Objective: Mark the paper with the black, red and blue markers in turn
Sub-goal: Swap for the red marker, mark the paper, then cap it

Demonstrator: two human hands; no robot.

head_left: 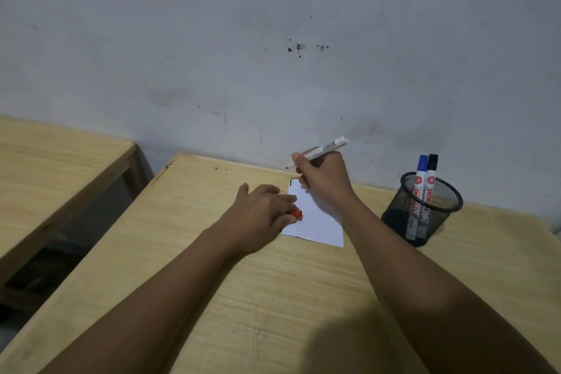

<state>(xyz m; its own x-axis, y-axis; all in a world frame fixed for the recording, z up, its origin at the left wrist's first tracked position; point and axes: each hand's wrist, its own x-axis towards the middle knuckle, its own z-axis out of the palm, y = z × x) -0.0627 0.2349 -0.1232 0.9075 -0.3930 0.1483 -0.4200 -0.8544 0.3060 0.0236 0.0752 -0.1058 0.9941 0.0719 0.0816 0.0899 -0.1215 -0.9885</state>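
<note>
A white sheet of paper (315, 222) lies on the wooden table (273, 282), with a short black mark at its far left corner. My right hand (326, 179) holds the uncapped red marker (321, 150) above the paper's far edge, red tip pointing left. My left hand (261, 212) rests on the paper's left edge and holds the red cap (297, 215) in its fingers. The blue marker (421, 176) and the black marker (431, 174) stand capped in a black mesh pen holder (422, 209) to the right of the paper.
A grey stained wall (273, 55) rises right behind the table. A second wooden table (45, 176) stands to the left, with a dark gap between the two.
</note>
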